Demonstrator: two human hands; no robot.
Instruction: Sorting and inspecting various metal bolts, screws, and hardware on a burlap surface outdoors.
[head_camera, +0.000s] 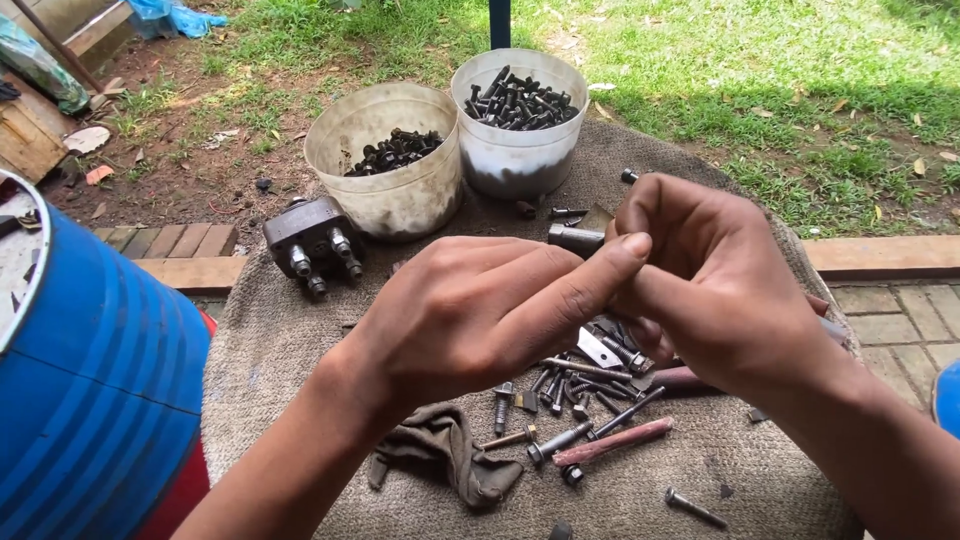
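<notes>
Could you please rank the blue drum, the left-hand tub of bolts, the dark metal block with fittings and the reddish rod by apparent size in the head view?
1. Blue drum, though nearness to the camera enlarges it.
2. Left-hand tub.
3. Dark metal block.
4. Reddish rod.

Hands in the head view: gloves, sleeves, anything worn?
Nothing worn that shows. The left hand and right hand are both bare: no gloves, rings, watch or wristband. Both forearms are uncovered as far as the frame's bottom edge, with no sleeve cuff in view. Fingernails are short. No bandage or tape shows.
</notes>
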